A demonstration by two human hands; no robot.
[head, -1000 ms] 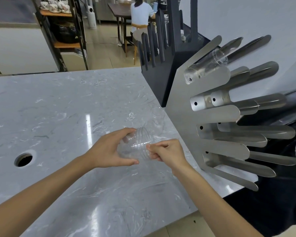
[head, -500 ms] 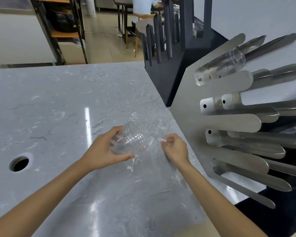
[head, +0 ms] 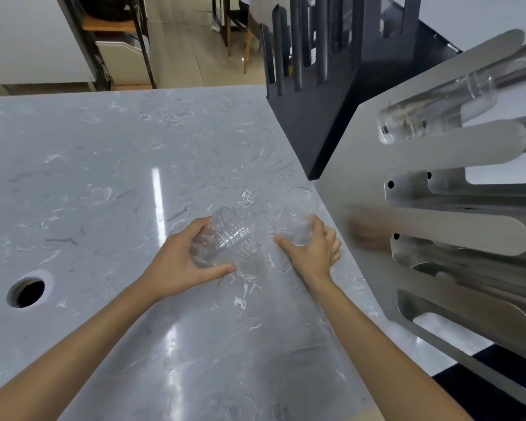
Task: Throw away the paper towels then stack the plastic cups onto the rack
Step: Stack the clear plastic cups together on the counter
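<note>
My left hand point(head: 179, 262) grips a stack of clear plastic cups point(head: 225, 238), tilted with the ribbed rims pointing up and to the right. My right hand point(head: 313, 250) wraps around another clear plastic cup point(head: 298, 220) that stands on the marble counter just in front of the steel rack point(head: 456, 226). The rack has several long metal slots; a clear cup stack point(head: 431, 110) lies in its top slot. No paper towels are visible.
The grey marble counter point(head: 119, 177) has a round hole point(head: 28, 291) at the left. A black slotted holder point(head: 325, 86) stands behind the rack. Shelving, chairs and floor lie beyond the counter's far edge.
My two hands have drawn apart: the right hand left the stack and moved right onto the single cup by the rack. The left hand kept the stack and tilted it.
</note>
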